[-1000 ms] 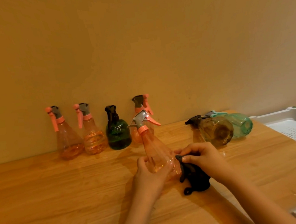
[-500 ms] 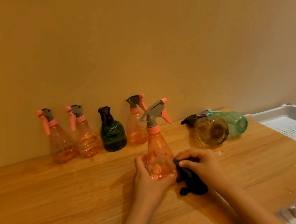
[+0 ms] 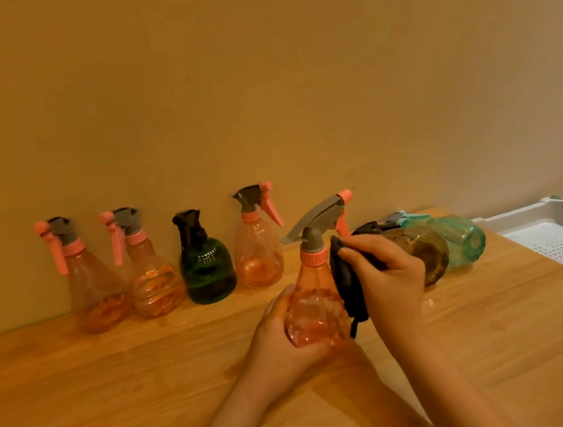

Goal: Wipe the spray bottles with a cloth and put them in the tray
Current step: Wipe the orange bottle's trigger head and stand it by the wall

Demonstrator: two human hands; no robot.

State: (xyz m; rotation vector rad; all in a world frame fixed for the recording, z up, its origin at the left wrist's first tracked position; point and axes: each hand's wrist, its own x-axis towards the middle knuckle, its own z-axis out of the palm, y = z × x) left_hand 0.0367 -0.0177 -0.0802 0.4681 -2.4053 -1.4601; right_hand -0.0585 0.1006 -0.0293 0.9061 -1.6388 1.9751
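Four spray bottles stand along the wall: two orange ones [image 3: 96,283] [image 3: 152,274], a dark green one [image 3: 206,265] and another orange one [image 3: 257,246]. Nearer, the left hand [image 3: 278,341] cups the base of an upright orange bottle [image 3: 316,299], fingers curled round it. The right hand [image 3: 389,278] pinches a black cloth [image 3: 347,286] against its shoulder. Behind lie an amber bottle [image 3: 421,251] and a teal bottle [image 3: 461,240] on their sides, then the white tray [image 3: 558,241] at the table's [image 3: 85,404] edge.

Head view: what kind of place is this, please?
Probably a home or small workroom: a wooden table against a plain wall, spray bottles lined along it, a white tray beside.
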